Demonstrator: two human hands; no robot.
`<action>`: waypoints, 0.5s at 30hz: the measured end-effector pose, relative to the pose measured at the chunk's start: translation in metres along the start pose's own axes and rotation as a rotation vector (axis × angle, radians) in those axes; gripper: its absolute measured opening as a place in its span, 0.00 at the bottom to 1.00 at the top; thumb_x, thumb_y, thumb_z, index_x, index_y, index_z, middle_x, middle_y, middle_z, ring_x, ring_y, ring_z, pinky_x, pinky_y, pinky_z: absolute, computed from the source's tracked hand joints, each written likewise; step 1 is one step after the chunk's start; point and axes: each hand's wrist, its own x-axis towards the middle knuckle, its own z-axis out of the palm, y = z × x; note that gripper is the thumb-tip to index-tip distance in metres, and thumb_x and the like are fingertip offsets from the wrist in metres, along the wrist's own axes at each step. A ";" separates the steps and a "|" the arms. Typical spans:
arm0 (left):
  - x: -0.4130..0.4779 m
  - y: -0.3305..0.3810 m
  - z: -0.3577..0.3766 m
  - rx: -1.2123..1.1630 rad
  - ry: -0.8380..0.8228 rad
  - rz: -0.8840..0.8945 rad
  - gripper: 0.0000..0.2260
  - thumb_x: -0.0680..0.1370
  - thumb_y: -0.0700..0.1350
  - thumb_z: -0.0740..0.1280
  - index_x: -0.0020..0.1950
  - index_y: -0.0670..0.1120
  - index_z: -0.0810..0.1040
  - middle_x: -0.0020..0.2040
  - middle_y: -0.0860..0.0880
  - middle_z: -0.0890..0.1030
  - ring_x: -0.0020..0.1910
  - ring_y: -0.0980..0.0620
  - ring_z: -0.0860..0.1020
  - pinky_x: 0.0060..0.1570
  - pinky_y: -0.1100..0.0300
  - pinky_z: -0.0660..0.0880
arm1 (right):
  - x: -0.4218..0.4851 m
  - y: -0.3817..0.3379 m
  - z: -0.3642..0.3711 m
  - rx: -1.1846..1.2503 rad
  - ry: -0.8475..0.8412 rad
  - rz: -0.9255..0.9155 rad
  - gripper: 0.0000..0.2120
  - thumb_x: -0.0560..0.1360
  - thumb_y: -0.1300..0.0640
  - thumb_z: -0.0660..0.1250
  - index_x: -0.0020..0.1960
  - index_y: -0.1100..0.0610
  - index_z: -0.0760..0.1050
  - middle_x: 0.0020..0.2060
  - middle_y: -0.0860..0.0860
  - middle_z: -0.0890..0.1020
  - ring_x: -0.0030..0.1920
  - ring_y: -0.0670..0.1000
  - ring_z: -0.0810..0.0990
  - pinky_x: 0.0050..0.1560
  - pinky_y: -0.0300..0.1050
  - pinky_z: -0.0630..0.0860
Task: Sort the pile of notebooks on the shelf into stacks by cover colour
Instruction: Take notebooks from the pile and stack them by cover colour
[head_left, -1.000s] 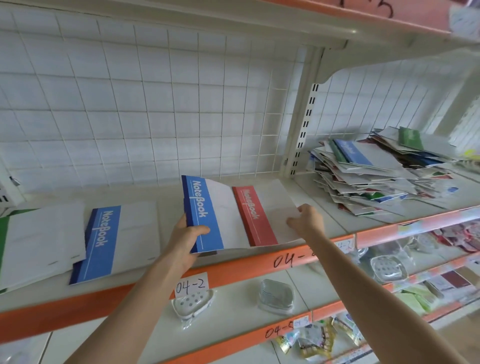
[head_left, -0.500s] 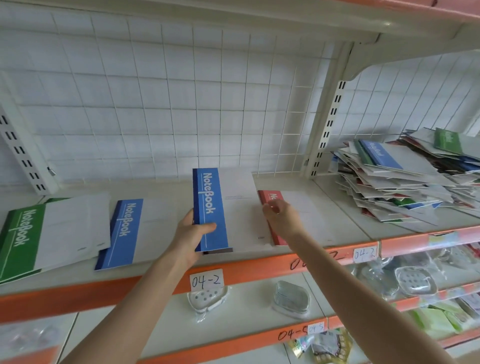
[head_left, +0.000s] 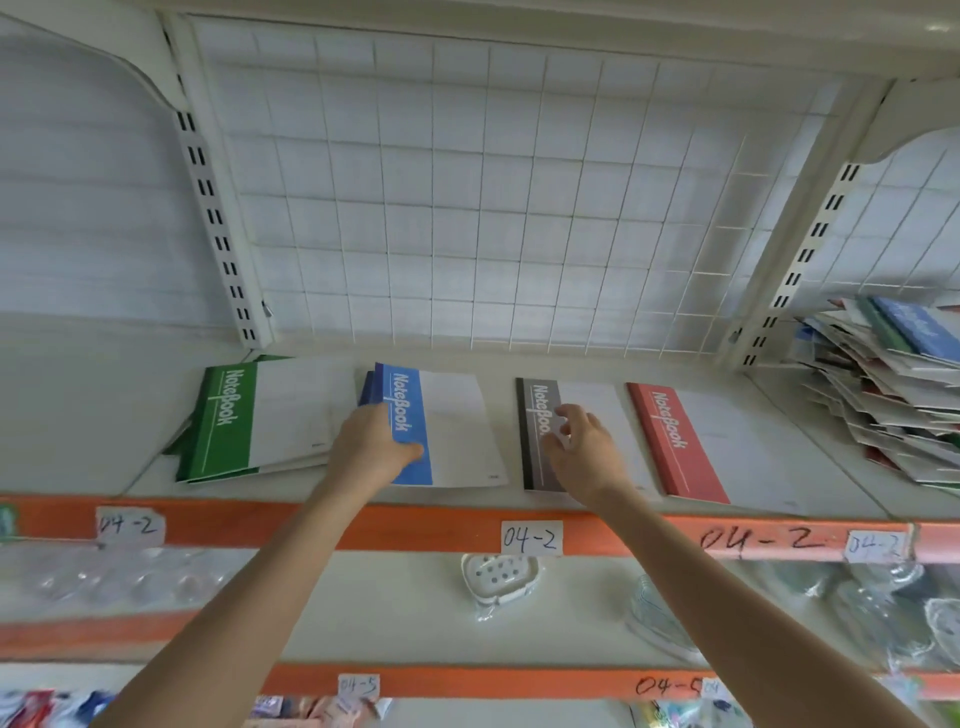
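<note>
Four sorted spots lie in a row on the shelf (head_left: 571, 364): a green notebook stack (head_left: 228, 418) at the left, then a blue notebook (head_left: 447, 426) on the blue stack, a grey notebook (head_left: 537, 415), and a red notebook (head_left: 675, 441). My left hand (head_left: 371, 447) grips the blue notebook's spine edge, thumb on its cover. My right hand (head_left: 582, 452) hovers over the grey notebook with fingers loosely spread, holding nothing. The unsorted notebook pile (head_left: 893, 384) sits at the far right.
A white wire grid (head_left: 493, 208) backs the shelf, with slotted uprights (head_left: 218, 223) at both sides. An orange shelf lip (head_left: 415, 525) carries paper labels. Soap dishes (head_left: 498, 577) and wrapped goods lie on the lower shelf.
My left hand carried the blue notebook leftward onto the blue stack. My right hand left the red notebook and now hovers over the grey one. The view swung left.
</note>
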 end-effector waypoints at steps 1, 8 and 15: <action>0.000 0.000 0.000 0.143 -0.010 0.028 0.18 0.72 0.45 0.71 0.60 0.41 0.74 0.57 0.43 0.75 0.53 0.44 0.75 0.46 0.56 0.71 | 0.000 -0.001 0.002 -0.016 0.000 -0.007 0.20 0.78 0.57 0.59 0.70 0.58 0.65 0.63 0.57 0.73 0.62 0.57 0.71 0.60 0.47 0.68; -0.009 0.001 0.023 0.461 -0.177 0.156 0.24 0.80 0.57 0.55 0.68 0.42 0.65 0.69 0.40 0.66 0.68 0.41 0.64 0.63 0.48 0.68 | -0.004 -0.002 0.002 -0.011 0.002 -0.014 0.20 0.78 0.56 0.59 0.70 0.57 0.64 0.63 0.57 0.72 0.62 0.56 0.72 0.60 0.48 0.69; -0.011 0.006 0.028 0.521 -0.268 0.091 0.28 0.80 0.61 0.51 0.75 0.48 0.55 0.78 0.44 0.49 0.76 0.40 0.46 0.69 0.36 0.57 | -0.008 0.000 0.002 0.002 0.005 -0.004 0.20 0.79 0.56 0.59 0.70 0.57 0.65 0.63 0.56 0.72 0.60 0.56 0.73 0.58 0.48 0.71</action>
